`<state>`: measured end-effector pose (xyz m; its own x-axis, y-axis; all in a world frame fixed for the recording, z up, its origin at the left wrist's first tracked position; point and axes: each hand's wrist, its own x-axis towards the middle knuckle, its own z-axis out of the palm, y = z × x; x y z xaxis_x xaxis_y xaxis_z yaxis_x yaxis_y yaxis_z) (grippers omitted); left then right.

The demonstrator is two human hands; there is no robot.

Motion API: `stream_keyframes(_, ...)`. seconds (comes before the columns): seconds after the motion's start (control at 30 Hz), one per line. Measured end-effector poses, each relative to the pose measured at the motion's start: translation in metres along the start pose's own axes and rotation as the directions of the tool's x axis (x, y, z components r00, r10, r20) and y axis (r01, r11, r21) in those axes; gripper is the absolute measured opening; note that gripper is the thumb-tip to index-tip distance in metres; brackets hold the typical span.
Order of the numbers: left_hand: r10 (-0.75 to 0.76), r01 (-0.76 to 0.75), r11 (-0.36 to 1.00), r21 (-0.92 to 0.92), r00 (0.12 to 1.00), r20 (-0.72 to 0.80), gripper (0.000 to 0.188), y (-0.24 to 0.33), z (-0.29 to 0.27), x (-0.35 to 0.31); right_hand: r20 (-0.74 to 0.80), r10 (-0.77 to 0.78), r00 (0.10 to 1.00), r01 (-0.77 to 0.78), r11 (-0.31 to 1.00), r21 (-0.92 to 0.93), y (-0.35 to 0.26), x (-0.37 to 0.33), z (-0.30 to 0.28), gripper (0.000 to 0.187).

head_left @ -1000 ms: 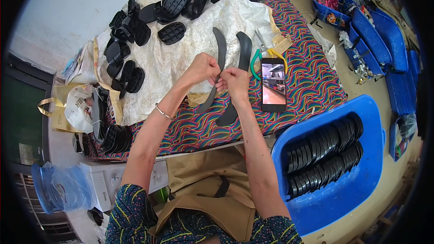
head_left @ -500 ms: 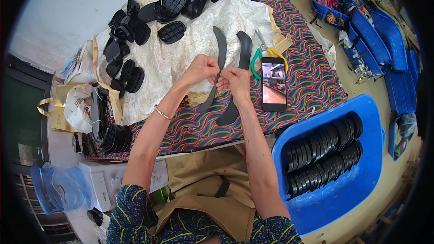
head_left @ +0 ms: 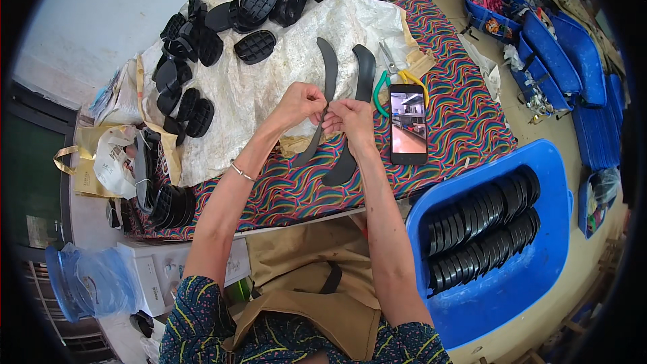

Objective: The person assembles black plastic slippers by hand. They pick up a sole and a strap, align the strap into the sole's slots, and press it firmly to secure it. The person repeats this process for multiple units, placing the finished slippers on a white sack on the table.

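Note:
A thin, curved black strip (head_left: 328, 67) lies between my hands, its far end stretching up over the white sheet and its near end toward the table edge. My left hand (head_left: 300, 106) pinches its middle from the left, fingers closed. Close against it, my right hand (head_left: 352, 121) has its fingertips bent in on the same strip; the exact contact is partly hidden. Just right of that strip is a wider, curved black strip (head_left: 364, 73), partly covered by my right hand. Snips with green and yellow handles (head_left: 389, 64) lie farther right, beside a phone (head_left: 408, 125) with a lit screen.
Black soles with a grid pattern (head_left: 259, 1) are heaped along the far and left parts of the white sheet (head_left: 269, 77). A patterned cloth (head_left: 465, 114) covers the table. Lower right stands a blue tub (head_left: 499, 303) holding rows of black pieces (head_left: 465, 222). Paper bags (head_left: 91, 162) stand left.

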<state>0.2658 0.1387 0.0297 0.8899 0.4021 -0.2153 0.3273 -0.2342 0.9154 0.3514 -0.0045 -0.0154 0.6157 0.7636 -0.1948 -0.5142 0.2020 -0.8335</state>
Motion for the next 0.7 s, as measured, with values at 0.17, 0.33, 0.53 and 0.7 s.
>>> stream_keyframes(0.17, 0.012, -0.011, 0.999, 0.036, 1.0, -0.021, 0.012, 0.003, 0.005, -0.002, -0.008, -0.001, 1.0, 0.0, 0.997, -0.078, 0.005, 0.003, -0.001, 0.016)
stream_keyframes(0.33, 0.012, -0.01, 0.997, 0.071, 1.0, -0.027, 0.01, 0.005, 0.007, -0.003, -0.049, -0.009, 0.999, 0.006, 0.999, -0.05, 0.006, 0.006, 0.001, 0.013)
stream_keyframes(0.53, 0.035, -0.035, 0.999, 0.021, 0.998, -0.043, 0.009, -0.002, 0.008, -0.003, -0.1, 0.003, 0.995, -0.013, 0.994, -0.107, 0.004, 0.005, 0.004, 0.01)
stream_keyframes(0.7, 0.026, -0.029, 0.996, -0.09, 0.999, -0.039, 0.012, -0.008, 0.005, -0.004, -0.119, 0.008, 0.993, -0.014, 0.999, -0.045, 0.004, 0.006, 0.004, 0.01)
